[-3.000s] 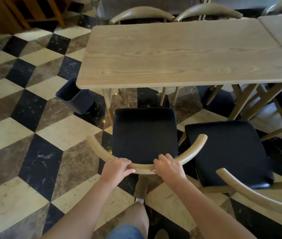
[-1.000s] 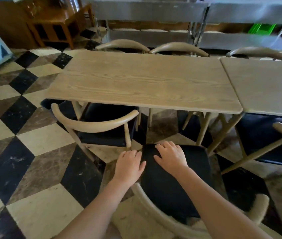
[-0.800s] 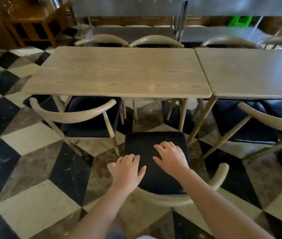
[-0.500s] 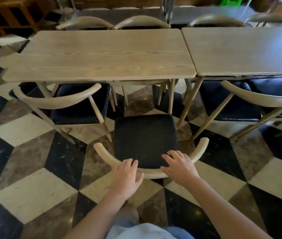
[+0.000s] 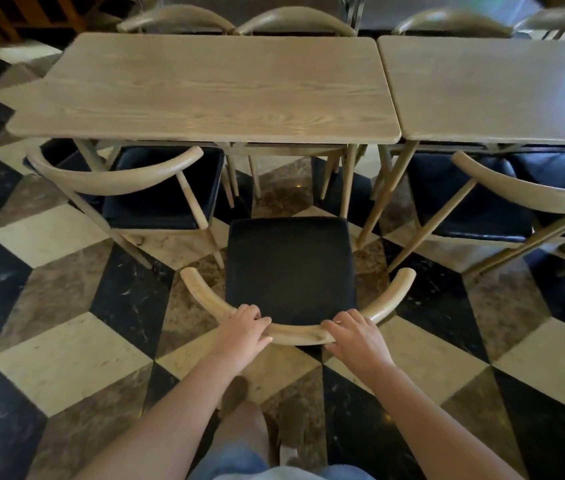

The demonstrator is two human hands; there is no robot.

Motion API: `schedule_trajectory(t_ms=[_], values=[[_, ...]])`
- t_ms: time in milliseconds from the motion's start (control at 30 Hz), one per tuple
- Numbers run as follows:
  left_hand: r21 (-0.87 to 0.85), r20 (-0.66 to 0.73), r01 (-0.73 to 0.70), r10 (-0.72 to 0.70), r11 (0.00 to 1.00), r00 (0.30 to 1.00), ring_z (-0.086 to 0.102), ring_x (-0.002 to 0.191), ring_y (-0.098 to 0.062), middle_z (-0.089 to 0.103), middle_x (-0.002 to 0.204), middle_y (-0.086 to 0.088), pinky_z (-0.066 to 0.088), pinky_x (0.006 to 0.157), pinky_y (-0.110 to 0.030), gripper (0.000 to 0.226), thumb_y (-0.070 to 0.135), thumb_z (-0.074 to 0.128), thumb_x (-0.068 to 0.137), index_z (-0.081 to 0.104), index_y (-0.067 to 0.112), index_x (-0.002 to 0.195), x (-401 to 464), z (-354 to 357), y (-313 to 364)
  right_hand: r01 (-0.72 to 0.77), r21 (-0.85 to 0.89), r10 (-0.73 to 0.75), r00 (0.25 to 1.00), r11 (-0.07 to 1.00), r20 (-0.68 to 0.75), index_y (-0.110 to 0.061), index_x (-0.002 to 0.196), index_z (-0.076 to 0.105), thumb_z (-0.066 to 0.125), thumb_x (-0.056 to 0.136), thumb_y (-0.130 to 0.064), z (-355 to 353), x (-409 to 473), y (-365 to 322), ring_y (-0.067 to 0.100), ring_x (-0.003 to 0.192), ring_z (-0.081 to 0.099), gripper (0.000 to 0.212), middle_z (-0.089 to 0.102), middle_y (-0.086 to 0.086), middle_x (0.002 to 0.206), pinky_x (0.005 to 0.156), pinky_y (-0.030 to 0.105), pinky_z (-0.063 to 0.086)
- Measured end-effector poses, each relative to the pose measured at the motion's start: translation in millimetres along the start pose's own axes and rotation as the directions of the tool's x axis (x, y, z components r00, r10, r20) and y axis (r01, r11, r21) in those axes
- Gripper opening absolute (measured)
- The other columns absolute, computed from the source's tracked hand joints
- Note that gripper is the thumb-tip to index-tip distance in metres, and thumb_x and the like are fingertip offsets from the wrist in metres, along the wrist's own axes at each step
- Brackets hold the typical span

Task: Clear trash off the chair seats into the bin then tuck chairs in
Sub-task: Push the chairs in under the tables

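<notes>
A wooden chair with a black seat (image 5: 289,268) stands pulled out in front of a light wooden table (image 5: 205,88). Nothing lies on its seat. My left hand (image 5: 241,332) grips the curved backrest rail (image 5: 300,334) left of its middle. My right hand (image 5: 357,336) grips the same rail to the right. A second chair (image 5: 115,174) on the left is pushed partly under the table. Part of a dark bin (image 5: 61,155) shows behind that chair, mostly hidden under the table's left end.
A second table (image 5: 495,88) joins on the right, with two black-seated chairs (image 5: 523,195) partly under it. More chair backs (image 5: 295,22) line the far side. The floor is checkered marble. My leg and foot (image 5: 250,427) stand just behind the chair.
Both hands dropped from hovering over the seat onto the backrest rail and closed on it. The view shifted right from the left chair, which stays tucked in.
</notes>
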State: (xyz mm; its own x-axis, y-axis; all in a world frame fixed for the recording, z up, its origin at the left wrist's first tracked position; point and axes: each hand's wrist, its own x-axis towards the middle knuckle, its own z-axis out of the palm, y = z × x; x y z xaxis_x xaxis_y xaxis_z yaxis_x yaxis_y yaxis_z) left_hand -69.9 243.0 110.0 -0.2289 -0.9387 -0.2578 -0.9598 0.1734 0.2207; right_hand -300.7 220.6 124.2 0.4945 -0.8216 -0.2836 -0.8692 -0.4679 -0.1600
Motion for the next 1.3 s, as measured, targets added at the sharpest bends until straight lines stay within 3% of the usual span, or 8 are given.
schedule_trajectory(t_ms=[133, 300, 433, 833, 1067, 1133, 1233, 1300], values=[[-0.052, 0.035, 0.028, -0.026, 0.998, 0.999, 0.055, 0.114, -0.018, 0.061, 0.124, -0.001, 0.042, 0.1, -0.032, 0.043, 0.04, 0.052, 0.09, 0.054, 0.017, 0.127, 8.5, 3.6, -7.5, -0.007, -0.007, 0.007, 1.0, 1.0, 0.004, -0.024, 0.118, 0.059, 0.06, 0.09, -0.029, 2.9, 11.2, 6.1, 0.019, 0.106, 0.051, 0.029, 0.061, -0.002, 0.117, 0.092, 0.034, 0.046], [-0.084, -0.064, 0.042, -0.047, 0.996, 0.997, 0.064, 0.104, -0.02, 0.07, 0.112, -0.004, 0.048, 0.094, -0.034, 0.04, 0.038, 0.064, 0.083, 0.064, 0.014, 0.115, 9.7, 10.6, -13.8, 0.032, -0.019, -0.032, 0.999, 0.999, 0.021, -0.023, 0.119, 0.058, 0.057, 0.091, -0.028, 1.6, 20.8, 12.0, 0.019, 0.105, 0.052, 0.028, 0.06, -0.002, 0.117, 0.09, 0.034, 0.048], [-0.075, -0.052, 0.054, -0.057, 0.996, 0.997, 0.058, 0.114, -0.019, 0.064, 0.122, -0.003, 0.042, 0.1, -0.033, 0.043, 0.038, 0.057, 0.088, 0.058, 0.014, 0.123, 26.0, -0.5, -13.9, 0.042, -0.062, -0.039, 0.998, 0.997, 0.04, -0.023, 0.118, 0.056, 0.063, 0.087, -0.026, -6.8, 36.4, 17.7, 0.019, 0.103, 0.051, 0.032, 0.058, -0.001, 0.115, 0.087, 0.034, 0.05], [-0.069, -0.026, 0.097, -0.099, 0.993, 0.995, 0.059, 0.109, -0.019, 0.065, 0.119, -0.005, 0.048, 0.094, -0.031, 0.042, 0.038, 0.055, 0.089, 0.058, 0.012, 0.122, 87.9, -23.4, -33.7, 0.013, -0.038, -0.012, 0.999, 0.999, 0.04, -0.024, 0.125, 0.05, 0.05, 0.095, -0.032, -28.7, 100.6, 37.9, 0.016, 0.105, 0.047, 0.031, 0.054, -0.001, 0.119, 0.09, 0.032, 0.045], [-0.085, -0.067, 0.071, -0.077, 0.994, 0.995, 0.06, 0.107, -0.017, 0.065, 0.117, -0.004, 0.047, 0.096, -0.03, 0.04, 0.037, 0.055, 0.089, 0.059, 0.013, 0.121, 139.8, -45.5, -55.2, 0.022, -0.108, -0.016, 0.999, 0.994, 0.05, -0.023, 0.128, 0.047, 0.058, 0.091, -0.027, -43.9, 156.2, 56.3, 0.019, 0.109, 0.046, 0.039, 0.051, 0.001, 0.122, 0.091, 0.033, 0.045], [-0.08, -0.065, 0.064, -0.07, 0.995, 0.995, 0.06, 0.106, -0.018, 0.066, 0.115, -0.004, 0.046, 0.096, -0.031, 0.039, 0.037, 0.055, 0.089, 0.06, 0.013, 0.12, 158.3, -51.7, -62.4, 0.024, -0.141, -0.018, 0.999, 0.99, 0.047, -0.023, 0.123, 0.052, 0.062, 0.088, -0.026, -46.6, 174.1, 62.3, 0.019, 0.103, 0.048, 0.036, 0.054, 0.001, 0.115, 0.084, 0.032, 0.048], [-0.086, -0.069, 0.051, -0.057, 0.995, 0.996, 0.06, 0.107, -0.018, 0.067, 0.114, -0.004, 0.042, 0.1, -0.032, 0.038, 0.037, 0.055, 0.09, 0.06, 0.012, 0.118, 185.2, -62.4, -73.4, -0.015, -0.167, 0.021, 0.999, 0.986, 0.037, -0.023, 0.094, 0.066, 0.082, 0.069, -0.029, -53.0, 202.6, 70.7, 0.017, 0.077, 0.056, 0.031, 0.061, -0.003, 0.085, 0.058, 0.028, 0.05], [-0.085, -0.087, 0.045, -0.052, 0.995, 0.995, 0.06, 0.106, -0.017, 0.067, 0.112, -0.004, 0.041, 0.101, -0.033, 0.037, 0.036, 0.056, 0.089, 0.061, 0.012, 0.116, 201.9, -68.5, -82.7, -0.023, -0.167, 0.025, 1.0, 0.986, 0.013, -0.024, 0.085, 0.067, 0.085, 0.063, -0.031, -58.3, 221.3, 76.1, 0.016, 0.069, 0.056, 0.029, 0.061, -0.004, 0.077, 0.052, 0.028, 0.05]])
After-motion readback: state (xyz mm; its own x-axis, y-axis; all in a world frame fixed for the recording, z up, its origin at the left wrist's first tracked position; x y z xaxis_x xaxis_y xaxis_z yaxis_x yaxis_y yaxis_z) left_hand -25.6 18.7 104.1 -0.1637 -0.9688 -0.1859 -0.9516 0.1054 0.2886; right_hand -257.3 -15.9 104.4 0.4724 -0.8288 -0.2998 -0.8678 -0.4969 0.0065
